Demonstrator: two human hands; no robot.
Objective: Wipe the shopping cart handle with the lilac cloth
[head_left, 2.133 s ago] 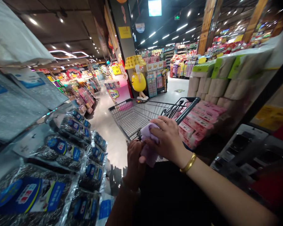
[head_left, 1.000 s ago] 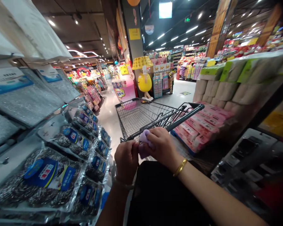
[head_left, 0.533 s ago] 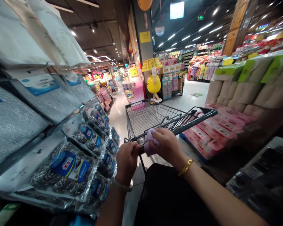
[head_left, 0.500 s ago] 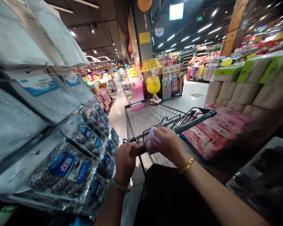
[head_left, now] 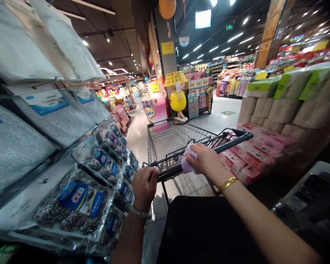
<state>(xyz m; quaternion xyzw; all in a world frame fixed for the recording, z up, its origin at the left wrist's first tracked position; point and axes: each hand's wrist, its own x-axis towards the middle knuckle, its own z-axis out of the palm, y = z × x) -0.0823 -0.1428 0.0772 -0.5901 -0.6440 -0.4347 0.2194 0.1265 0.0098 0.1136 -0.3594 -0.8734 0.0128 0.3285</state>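
Note:
A shopping cart (head_left: pixel 170 136) with a wire basket stands in front of me, its dark handle bar (head_left: pixel 231 142) running across toward the right. My left hand (head_left: pixel 145 186) is wrapped round the left end of that bar. In my right hand (head_left: pixel 205 161) is a bunched lilac cloth (head_left: pixel 189 161), pressed round the bar right of my left hand. Part of the cloth is hidden under the fingers. The basket's wire floor shows through the mesh.
Packs of steel wool scourers (head_left: pixel 81 196) hang close on my left. Stacked tissue packs (head_left: pixel 288 106) and pink packages (head_left: pixel 247 154) stand at right. A yellow egg-shaped figure (head_left: pixel 178 99) stands ahead by a pillar; a tiled aisle (head_left: pixel 137 128) runs ahead left.
My right hand has slid with the cloth to the right along the handle bar, baring more of the bar between my hands. My left hand keeps its grip on the left end.

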